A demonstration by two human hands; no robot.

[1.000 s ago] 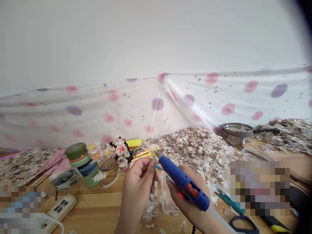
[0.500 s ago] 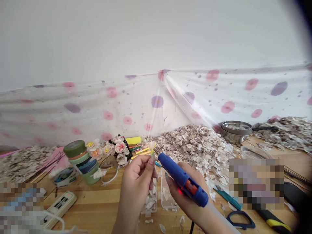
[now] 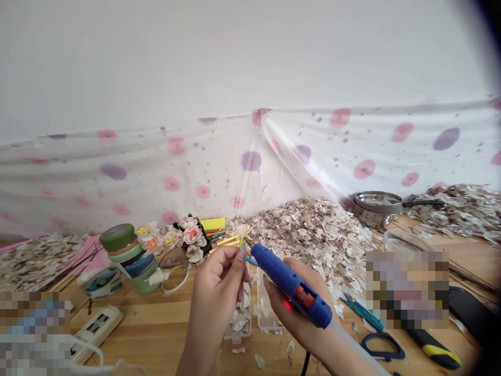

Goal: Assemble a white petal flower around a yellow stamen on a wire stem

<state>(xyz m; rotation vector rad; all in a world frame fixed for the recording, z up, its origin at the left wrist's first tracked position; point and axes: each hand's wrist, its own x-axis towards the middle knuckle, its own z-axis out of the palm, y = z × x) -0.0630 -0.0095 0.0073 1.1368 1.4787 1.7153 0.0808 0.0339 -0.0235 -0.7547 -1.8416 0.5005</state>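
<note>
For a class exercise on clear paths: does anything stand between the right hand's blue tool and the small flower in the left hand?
Nothing visible does: the blue tool in the right hand has its tip close beside the small flower, just above the left hand. Contact is unclear.

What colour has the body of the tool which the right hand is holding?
Blue, best seen in the head view.

Bare hands [image 3: 217, 284], long pointed nails [image 3: 266, 284] (right one looks dark teal).
</note>
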